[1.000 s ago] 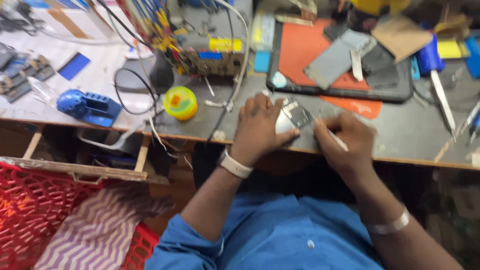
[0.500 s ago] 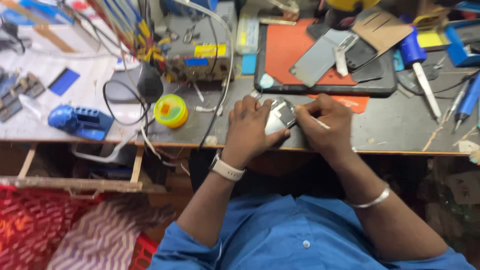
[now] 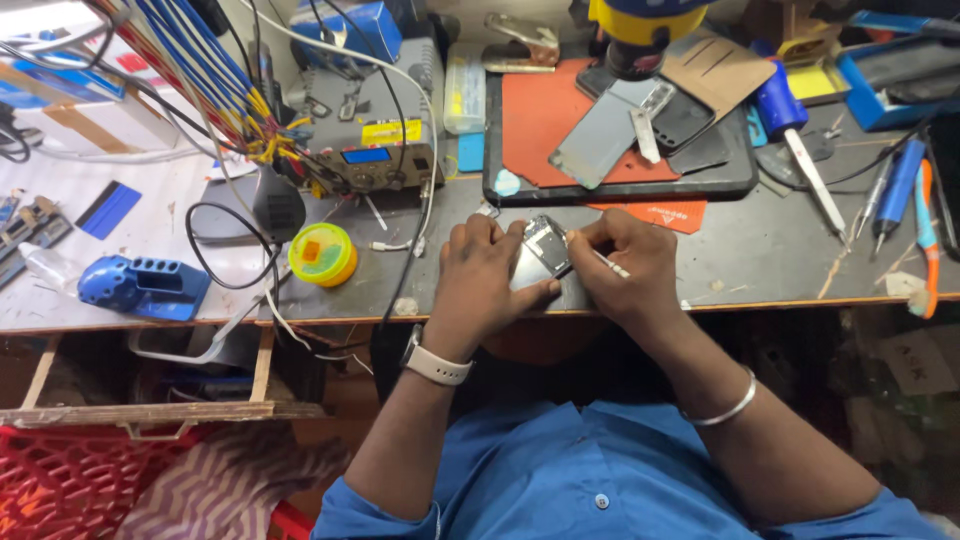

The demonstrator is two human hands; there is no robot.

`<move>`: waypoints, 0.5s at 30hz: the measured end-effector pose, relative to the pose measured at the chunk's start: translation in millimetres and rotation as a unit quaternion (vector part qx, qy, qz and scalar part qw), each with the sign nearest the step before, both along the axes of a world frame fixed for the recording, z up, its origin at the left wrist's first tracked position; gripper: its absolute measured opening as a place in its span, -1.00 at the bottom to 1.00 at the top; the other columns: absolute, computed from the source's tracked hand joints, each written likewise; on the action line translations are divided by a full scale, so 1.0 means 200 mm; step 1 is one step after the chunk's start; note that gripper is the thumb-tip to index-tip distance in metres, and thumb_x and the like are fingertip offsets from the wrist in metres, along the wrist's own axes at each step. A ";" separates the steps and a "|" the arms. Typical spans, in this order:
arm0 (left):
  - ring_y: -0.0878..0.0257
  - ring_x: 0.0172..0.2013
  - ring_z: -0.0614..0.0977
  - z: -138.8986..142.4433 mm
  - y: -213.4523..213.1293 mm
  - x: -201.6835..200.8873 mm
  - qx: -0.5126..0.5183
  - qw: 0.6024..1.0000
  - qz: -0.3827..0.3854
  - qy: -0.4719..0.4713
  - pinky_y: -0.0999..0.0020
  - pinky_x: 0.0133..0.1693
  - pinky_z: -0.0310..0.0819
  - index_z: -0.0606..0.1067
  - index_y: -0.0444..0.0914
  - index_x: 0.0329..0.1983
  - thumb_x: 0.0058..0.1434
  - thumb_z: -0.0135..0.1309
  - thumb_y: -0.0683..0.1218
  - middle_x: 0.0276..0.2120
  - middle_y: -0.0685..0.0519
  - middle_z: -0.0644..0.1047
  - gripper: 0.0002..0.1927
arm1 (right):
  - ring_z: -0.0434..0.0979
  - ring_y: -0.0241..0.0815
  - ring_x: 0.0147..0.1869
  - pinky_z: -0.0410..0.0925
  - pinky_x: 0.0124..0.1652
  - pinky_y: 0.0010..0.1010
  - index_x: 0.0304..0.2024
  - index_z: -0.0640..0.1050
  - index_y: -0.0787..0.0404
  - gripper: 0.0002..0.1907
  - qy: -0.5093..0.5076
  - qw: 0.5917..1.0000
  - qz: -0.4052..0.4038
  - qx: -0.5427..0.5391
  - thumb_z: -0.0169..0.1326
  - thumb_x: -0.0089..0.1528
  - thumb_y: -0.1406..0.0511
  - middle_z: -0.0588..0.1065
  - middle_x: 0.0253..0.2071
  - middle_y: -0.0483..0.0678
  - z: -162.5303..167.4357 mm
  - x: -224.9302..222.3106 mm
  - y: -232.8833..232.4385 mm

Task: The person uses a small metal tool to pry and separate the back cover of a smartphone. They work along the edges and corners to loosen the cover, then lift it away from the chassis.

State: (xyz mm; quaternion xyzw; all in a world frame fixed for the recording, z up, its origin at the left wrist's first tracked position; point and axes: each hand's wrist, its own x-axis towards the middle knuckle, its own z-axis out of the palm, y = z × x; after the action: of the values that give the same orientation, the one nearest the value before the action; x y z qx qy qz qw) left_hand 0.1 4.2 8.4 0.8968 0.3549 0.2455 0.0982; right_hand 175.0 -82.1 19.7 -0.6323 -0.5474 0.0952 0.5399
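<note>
My left hand grips an opened phone with its back off, holding it tilted above the front edge of the grey workbench. My right hand rests against the phone's right side and pinches a thin white tool whose tip meets the phone's upper edge. A white watch sits on my left wrist and a metal bangle on my right forearm. My fingers hide the lower half of the phone.
A black tray with an orange mat holds phone panels behind my hands. A yellow round tin, a grey soldering station, cables and a blue holder lie left. Screwdrivers and pens lie right. An open wooden drawer hangs below.
The view has shifted, so the bench sits lower and closer in frame. Both hands stay together on the phone, with the right hand's tool still at its edge.
</note>
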 end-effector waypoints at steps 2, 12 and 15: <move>-0.09 0.01 0.39 0.01 0.00 0.00 -0.002 1.000 0.000 -0.007 -0.02 -0.02 0.29 0.49 -0.19 0.18 -0.08 0.32 0.34 -0.02 -0.10 0.41 -0.16 | 0.54 -0.30 -0.50 0.36 -0.45 -0.43 -0.43 0.56 0.32 -0.82 -0.029 1.000 0.000 -0.004 0.24 0.21 0.34 0.57 -0.52 -0.01 0.02 0.01 -0.01; -0.07 -0.03 0.42 0.03 0.00 -0.02 0.028 0.999 -0.033 0.005 -0.01 -0.03 0.33 0.49 -0.22 0.20 -0.01 0.30 0.34 -0.04 -0.09 0.41 -0.18 | 0.53 -0.27 -0.52 0.35 -0.46 -0.41 -0.45 0.55 0.31 -0.81 -0.048 0.999 -0.002 0.013 0.23 0.21 0.34 0.55 -0.54 0.00 -0.01 0.01 -0.01; -0.07 -0.06 0.41 0.05 0.00 -0.02 0.034 0.999 -0.035 -0.013 -0.01 -0.05 0.33 0.50 -0.21 0.16 -0.05 0.31 0.35 -0.07 -0.10 0.41 -0.18 | 0.55 -0.24 -0.51 0.35 -0.45 -0.41 -0.46 0.54 0.30 -0.81 -0.072 0.997 0.010 0.028 0.23 0.21 0.34 0.54 -0.53 0.00 0.03 0.02 0.00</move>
State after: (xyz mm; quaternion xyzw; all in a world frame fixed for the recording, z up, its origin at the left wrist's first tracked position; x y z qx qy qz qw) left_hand -3.8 4.1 19.0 0.9082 0.3134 0.2655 0.0805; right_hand 178.1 -83.1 24.9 -0.6167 -0.5939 0.0396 0.5152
